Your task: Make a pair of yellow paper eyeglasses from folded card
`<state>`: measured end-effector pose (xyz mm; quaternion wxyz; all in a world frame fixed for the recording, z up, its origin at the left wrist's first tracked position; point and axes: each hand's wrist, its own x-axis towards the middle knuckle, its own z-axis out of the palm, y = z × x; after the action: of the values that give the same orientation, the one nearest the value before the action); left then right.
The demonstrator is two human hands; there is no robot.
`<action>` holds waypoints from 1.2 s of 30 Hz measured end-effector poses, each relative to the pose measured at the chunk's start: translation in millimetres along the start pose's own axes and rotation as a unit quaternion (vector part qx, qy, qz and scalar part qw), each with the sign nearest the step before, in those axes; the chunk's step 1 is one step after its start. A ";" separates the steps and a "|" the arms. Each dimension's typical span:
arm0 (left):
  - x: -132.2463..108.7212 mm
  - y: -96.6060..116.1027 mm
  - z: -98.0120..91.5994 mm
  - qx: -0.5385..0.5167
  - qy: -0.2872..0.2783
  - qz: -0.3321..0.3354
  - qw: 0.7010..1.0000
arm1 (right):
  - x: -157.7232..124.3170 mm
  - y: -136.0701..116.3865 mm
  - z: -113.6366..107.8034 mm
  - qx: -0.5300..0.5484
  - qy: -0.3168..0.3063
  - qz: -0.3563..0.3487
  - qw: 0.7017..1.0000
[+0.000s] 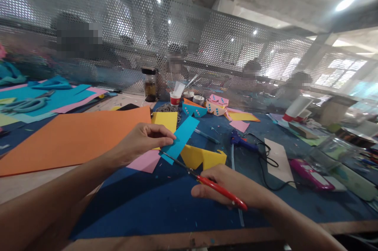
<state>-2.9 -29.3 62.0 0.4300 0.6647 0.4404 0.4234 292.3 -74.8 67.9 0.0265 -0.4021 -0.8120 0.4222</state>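
while our left hand [147, 137] holds the blue strip [183, 136] at the centre of the frame, our right hand [227, 182] brings the scissors [223, 192] in from the lower right.

left grip: thumb and fingertips together, clamped on the strip's left edge. we judge this edge hold is meant to keep the paper taut and the fingers clear of the blades. the strip slants, upper end to the right, lower end towards us, which seems to offer that end to the cutting edge.

right grip: hand closed around the red handles, finger placement partly hidden. the blades point up and left and cross the strip's lower end; whether they are biting into it we cannot tell.

under and beside the strip, just left of centre, we note a pink piece [147, 161]; right of the strip, a yellow cutout [212, 158]. a large orange sheet [79, 136] fills the left of the frame, probably laid aside to leave working room on the dark blue surface [141, 207].

right of centre, the glue gun [237, 139] lies on its side near a clear stick [233, 162], likely parked within reach. past the strip, a blue mask shape [195, 110] stands folded, near a paper cup [175, 99].
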 end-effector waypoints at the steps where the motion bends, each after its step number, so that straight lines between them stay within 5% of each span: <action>1: 0.2 -0.2 0.1 0.000 0.000 0.000 1.000 | 0.1 0.4 0.2 -0.002 0.002 0.001 1.000; 11: 2.3 -4.2 -0.3 0.001 0.009 -0.009 1.000 | 1.3 -0.5 1.7 -0.002 0.004 0.006 1.000; 19: 12.7 -19.8 -9.4 -0.021 0.083 -0.025 0.996 | -6.5 0.1 -3.9 0.097 0.013 0.010 0.995; 24: 16.7 -29.4 -16.8 0.002 0.097 -0.024 0.995 | -1.2 6.6 -0.4 0.113 0.165 -0.022 0.979; 30: 25.3 -26.4 -19.0 0.017 0.133 -0.027 0.991 | 6.6 12.4 -10.8 0.128 0.396 -0.063 0.907; 36: 50.7 9.4 14.3 0.014 0.070 0.025 0.997 | 4.2 19.4 -52.5 0.198 0.477 -0.126 0.847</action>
<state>25.5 13.7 76.3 0.3781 0.6505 0.4587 0.4728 321.8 -30.9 86.7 0.5426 -0.4348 -0.6419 0.3232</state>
